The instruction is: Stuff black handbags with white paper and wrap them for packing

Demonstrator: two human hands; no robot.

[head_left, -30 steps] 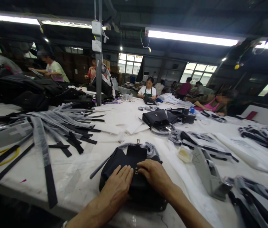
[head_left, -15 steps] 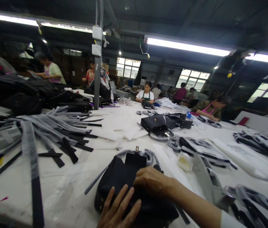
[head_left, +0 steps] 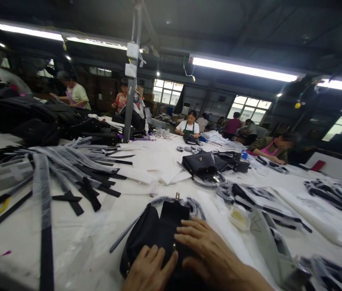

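A black handbag (head_left: 146, 230) lies on the white table in front of me, its flap (head_left: 174, 214) laid back toward the far side. A small gold metal fitting sits at the flap's tip, and another shows on the bag between my hands. My left hand (head_left: 151, 268) has its fingers bent and close together on the near left part of the bag, thumb toward the lower fitting. My right hand (head_left: 210, 250) rests on the bag's right side with fingers stretched out. Plastic-wrapped strap (head_left: 196, 208) coils behind the bag. My hands hide the bag's near part.
Black strips (head_left: 45, 210), partly wrapped in plastic, spread over the left. Another black handbag (head_left: 202, 163) lies farther back. A small clear tub (head_left: 239, 218) and a grey holder (head_left: 268, 234) stand right. A metal post (head_left: 130, 105) rises behind. Several people work around the table.
My right hand has gone from a closed, bent-finger pose to stretched fingers on the bag. My left hand's spread fingers have bent and drawn together. The lower fitting now shows. The view has shifted slightly.
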